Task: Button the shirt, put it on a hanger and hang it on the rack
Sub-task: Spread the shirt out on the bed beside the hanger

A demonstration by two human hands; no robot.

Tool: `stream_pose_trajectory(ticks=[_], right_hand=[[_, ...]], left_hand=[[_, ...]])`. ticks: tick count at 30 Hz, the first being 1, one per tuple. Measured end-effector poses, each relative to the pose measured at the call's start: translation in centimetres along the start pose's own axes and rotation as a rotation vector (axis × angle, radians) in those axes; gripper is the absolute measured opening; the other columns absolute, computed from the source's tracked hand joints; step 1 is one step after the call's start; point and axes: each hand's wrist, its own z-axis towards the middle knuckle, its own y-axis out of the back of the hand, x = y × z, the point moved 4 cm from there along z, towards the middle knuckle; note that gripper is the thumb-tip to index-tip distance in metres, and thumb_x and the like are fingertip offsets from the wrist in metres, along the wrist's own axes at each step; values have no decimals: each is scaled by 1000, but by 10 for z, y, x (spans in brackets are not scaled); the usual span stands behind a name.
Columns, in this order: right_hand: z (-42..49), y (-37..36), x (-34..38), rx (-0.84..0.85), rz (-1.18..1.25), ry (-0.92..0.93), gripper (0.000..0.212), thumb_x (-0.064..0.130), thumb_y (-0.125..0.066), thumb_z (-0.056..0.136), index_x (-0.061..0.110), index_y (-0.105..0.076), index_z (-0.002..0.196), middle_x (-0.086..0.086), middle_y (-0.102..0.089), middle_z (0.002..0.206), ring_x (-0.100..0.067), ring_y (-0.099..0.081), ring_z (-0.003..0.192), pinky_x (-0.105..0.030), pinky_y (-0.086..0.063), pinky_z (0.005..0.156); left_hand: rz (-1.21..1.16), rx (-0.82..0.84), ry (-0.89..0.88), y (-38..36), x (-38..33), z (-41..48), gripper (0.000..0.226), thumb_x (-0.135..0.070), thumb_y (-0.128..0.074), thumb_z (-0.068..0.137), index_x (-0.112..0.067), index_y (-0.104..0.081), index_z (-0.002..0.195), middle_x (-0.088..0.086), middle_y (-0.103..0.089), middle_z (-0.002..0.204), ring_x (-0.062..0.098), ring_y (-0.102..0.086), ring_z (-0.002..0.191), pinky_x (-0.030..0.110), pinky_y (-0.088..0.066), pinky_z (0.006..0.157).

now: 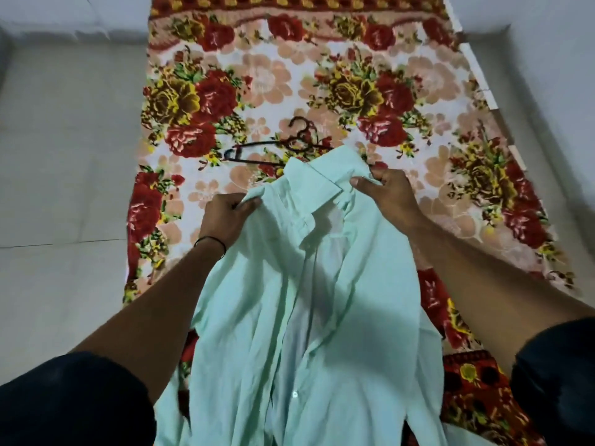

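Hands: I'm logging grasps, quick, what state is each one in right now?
Left hand: closed, gripping the shirt at one shoulder.
Right hand: closed, pinching the shirt at the other shoulder.

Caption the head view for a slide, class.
Left hand and right hand grip the mint shirt; a black hanger lies beyond.

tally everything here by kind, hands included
shirt: 1
hanger: 1
blanket: 1
hands: 2, left hand and right hand, both gripping the shirt
total: 5
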Motion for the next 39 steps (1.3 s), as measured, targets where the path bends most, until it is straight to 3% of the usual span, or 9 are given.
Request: stream_pose_trajectory(ticks=[6, 12, 15, 19, 21, 24, 29, 31, 39], right_hand=[[77, -21, -63, 3, 21, -36, 23, 20, -72, 90, 1, -74, 102, -19, -75, 102, -30, -72, 93, -41, -55, 79], [127, -35, -109, 16, 177, -63, 15, 12, -69, 91, 5, -73, 104, 4, -77, 90, -12, -72, 83, -27, -55, 74], [134, -43, -131, 41, 52, -121, 20, 22, -69, 92, 5, -67, 103, -2, -71, 92, -6, -66, 79, -27, -49, 72], [113, -37, -143, -171, -368, -110, 34, 33, -66, 92, 6, -63, 113, -13, -61, 114, -25, -57, 106, -38, -48, 88], [87, -36, -132, -275, -433, 3, 31, 28, -65, 92, 5, -61, 112, -13, -56, 116, -28, -52, 110, -37, -45, 90], [39, -41, -119, -264, -284, 67, 14, 22, -63, 94, 9, -61, 97, -1, -61, 93, -12, -55, 82, -29, -43, 71], [-40, -73, -152, 157, -408, -325, 33, 48, -65, 90, 17, -54, 87, 4, -58, 74, -17, -58, 70, -36, -45, 67], [-49, -68, -166, 192, -490, -323, 29, 36, -64, 93, 10, -55, 85, -3, -55, 75, -23, -56, 72, -38, -46, 69], [-48, -35, -181, -5, -464, -372, 9, 11, -54, 97, 12, -56, 89, -7, -63, 88, -30, -61, 84, -36, -47, 76]], left_hand=[[15, -34, 49, -50, 40, 73, 26, -33, -68, 89, -9, -74, 83, 7, -65, 73, 14, -54, 67, 34, -45, 65], [-60, -176, 141, -68, 78, 102, 17, -29, -69, 87, -13, -76, 88, 1, -63, 77, 3, -51, 66, 25, -41, 64], [80, -100, 195, -76, 93, 101, 27, -27, -68, 88, -15, -72, 112, 9, -72, 102, 24, -64, 97, 37, -48, 84], [467, -166, 98, -85, 75, 79, 64, -28, -70, 82, -17, -45, 140, 17, -46, 139, 39, -39, 128, 49, -32, 103], [445, -286, -19, -90, 55, 57, 63, -26, -70, 79, -12, -46, 136, 18, -45, 133, 38, -39, 122, 43, -30, 101], [254, -216, -87, -116, 43, 21, 28, -21, -67, 86, -9, -57, 109, 13, -56, 104, 32, -52, 96, 42, -41, 87], [0, 61, 288, -167, 70, -29, 17, -28, -72, 86, -16, -60, 84, -6, -62, 74, 14, -59, 72, 17, -43, 61], [-60, 125, 337, -177, 79, -33, 15, -27, -73, 86, -17, -63, 84, -9, -64, 76, 10, -60, 73, 11, -41, 61], [-128, 196, 296, -169, 74, -12, 11, -23, -68, 89, -12, -68, 89, 10, -70, 81, 27, -65, 74, 36, -54, 69]])
